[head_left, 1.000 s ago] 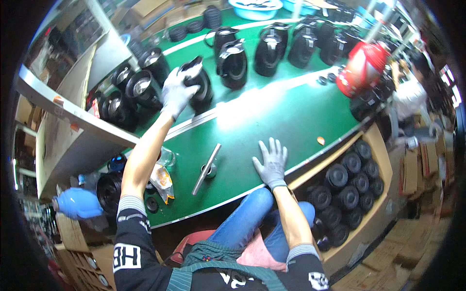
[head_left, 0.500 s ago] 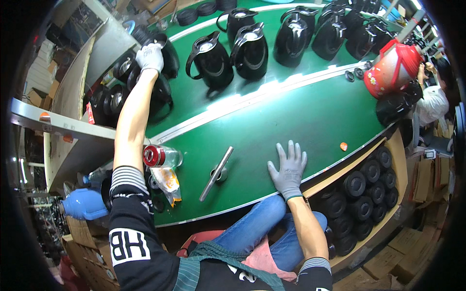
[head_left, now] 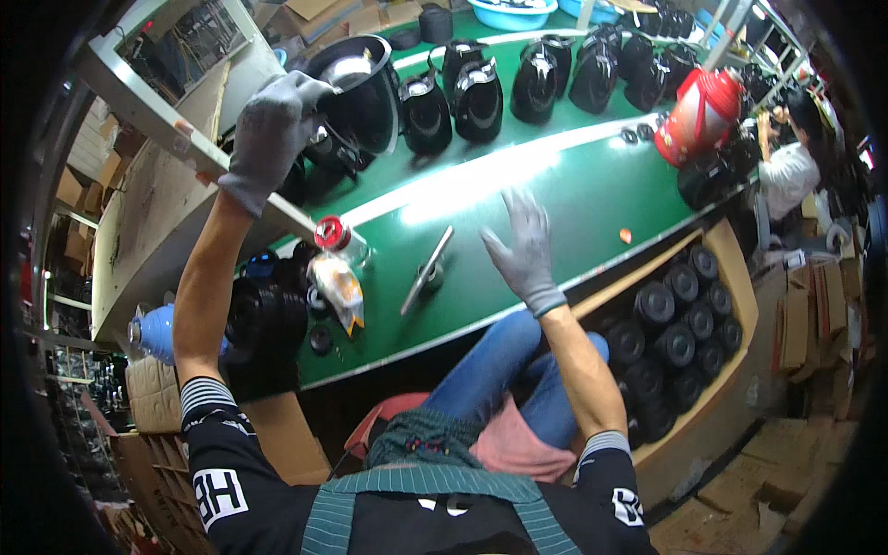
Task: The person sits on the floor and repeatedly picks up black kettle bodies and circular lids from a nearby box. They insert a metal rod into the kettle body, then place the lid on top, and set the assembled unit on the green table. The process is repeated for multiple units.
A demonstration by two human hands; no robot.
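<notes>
Black jug (head_left: 370,109): in the air by the look of it, between eleven and twelve o'clock from my seat, its wide mouth upward and leaning; I see a silvery gleam inside.
Left hand (head_left: 273,139): gloved, at eleven o'clock, closed on the jug's near-left side by the rim; my own glove hides exactly where the fingers bear.
Jug from grip: at three o'clock of my left hand, touching it, most of the body hanging out to that side and below my fingertips.
Right hand (head_left: 524,250): gloved, between twelve and one, holding nothing, fingers spread; whether it rests on the green table (head_left: 578,222) or hovers, I cannot tell.
Step in hand: I judge it to be the handling of this single jug, held by one hand only.
Next move: it calls, I think, for a firm hold and a steadier tilt, with my free palm ready to support the body, and care around the grey frame bar (head_left: 139,97) between ten and eleven.
Standing jugs (head_left: 478,102): at twelve, beyond my right hand, apart from the one I hold.
Metal tube (head_left: 427,270): at twelve, nearer me, untouched.
</notes>
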